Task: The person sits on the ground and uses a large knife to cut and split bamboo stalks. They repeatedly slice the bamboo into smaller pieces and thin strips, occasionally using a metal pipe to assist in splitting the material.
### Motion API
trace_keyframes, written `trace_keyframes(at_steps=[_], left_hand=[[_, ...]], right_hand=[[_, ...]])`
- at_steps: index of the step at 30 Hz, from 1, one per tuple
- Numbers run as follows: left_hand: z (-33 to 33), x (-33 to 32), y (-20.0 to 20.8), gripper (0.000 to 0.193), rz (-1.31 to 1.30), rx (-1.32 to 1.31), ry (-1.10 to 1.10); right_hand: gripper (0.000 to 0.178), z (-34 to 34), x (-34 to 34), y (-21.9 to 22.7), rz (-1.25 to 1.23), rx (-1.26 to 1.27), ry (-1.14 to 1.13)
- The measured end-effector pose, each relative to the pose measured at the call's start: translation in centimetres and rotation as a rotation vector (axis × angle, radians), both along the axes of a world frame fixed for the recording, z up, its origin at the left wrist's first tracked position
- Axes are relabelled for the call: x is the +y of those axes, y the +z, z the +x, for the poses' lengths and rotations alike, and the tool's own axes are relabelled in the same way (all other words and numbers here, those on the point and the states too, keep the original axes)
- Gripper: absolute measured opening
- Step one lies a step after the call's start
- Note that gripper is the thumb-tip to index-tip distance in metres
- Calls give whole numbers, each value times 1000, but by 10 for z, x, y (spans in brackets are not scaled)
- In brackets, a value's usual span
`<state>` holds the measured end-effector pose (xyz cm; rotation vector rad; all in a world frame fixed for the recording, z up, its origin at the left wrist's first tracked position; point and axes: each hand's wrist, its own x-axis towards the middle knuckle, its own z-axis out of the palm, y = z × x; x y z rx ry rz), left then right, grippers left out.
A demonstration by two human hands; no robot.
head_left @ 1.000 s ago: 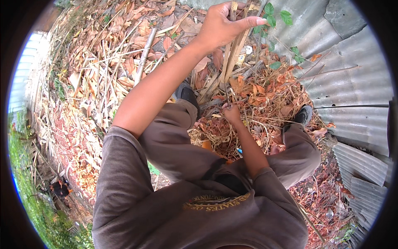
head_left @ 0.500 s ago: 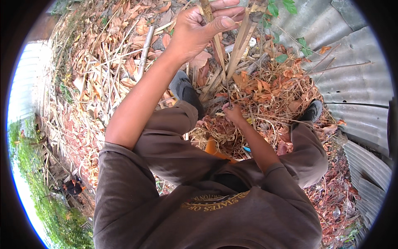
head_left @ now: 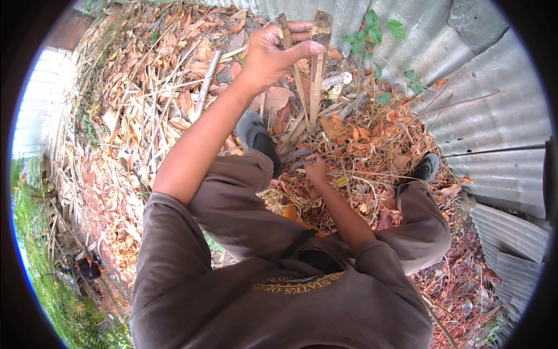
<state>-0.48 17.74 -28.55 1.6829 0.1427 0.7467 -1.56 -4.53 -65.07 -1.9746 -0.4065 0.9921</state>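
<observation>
Two long, flat split strips, apparently bamboo or wood, stand in a narrow V before me, their lower ends close together above the leaf litter. My left hand (head_left: 270, 56) is closed around them near the top. The left strip (head_left: 299, 81) passes between thumb and fingers, and my thumb presses the wider right strip (head_left: 316, 81). Below the strips, my right hand (head_left: 315, 170) is closed in a pinch near their lower ends. A thin line seems to rise from its fingertips; what it grips is too small to name.
My shoes, left (head_left: 254, 129) and right (head_left: 427, 167), rest among dry leaves (head_left: 354, 136). Corrugated metal sheets (head_left: 494, 110) line the right side, with a leafy green plant (head_left: 372, 32) beside them. A pale stick (head_left: 207, 81) lies at left. A yellow-orange object (head_left: 290, 211) is partly hidden between my legs.
The strips' upper ends have come lower into view and the right strip stands more upright. My right hand has shifted slightly left and down. My left hand keeps its hold.
</observation>
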Motion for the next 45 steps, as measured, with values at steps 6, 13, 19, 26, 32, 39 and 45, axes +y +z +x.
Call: trace_keyframes(at_steps=[6,13,19,26,32,39,45], left_hand=[[-3,-40,77,43,32,31,228],[6,1,76,39,33,-185,165],[10,-2,41,48,-1,-42,277],[-20,-12,78,99,156,-94,412],[-79,15,90,96,93,-241,761],[-98,48,77,81,-4,-199,942],[-95,54,66,66,192,-333,932]], right_hand=[[32,23,-23,72,130,-219,15],[44,59,-7,68,47,-442,164],[40,46,-9,22,84,-670,99],[33,59,-5,65,133,-586,71],[26,70,26,283,380,-273,-99],[27,69,32,233,402,-372,-198],[31,88,79,31,-142,-483,7]])
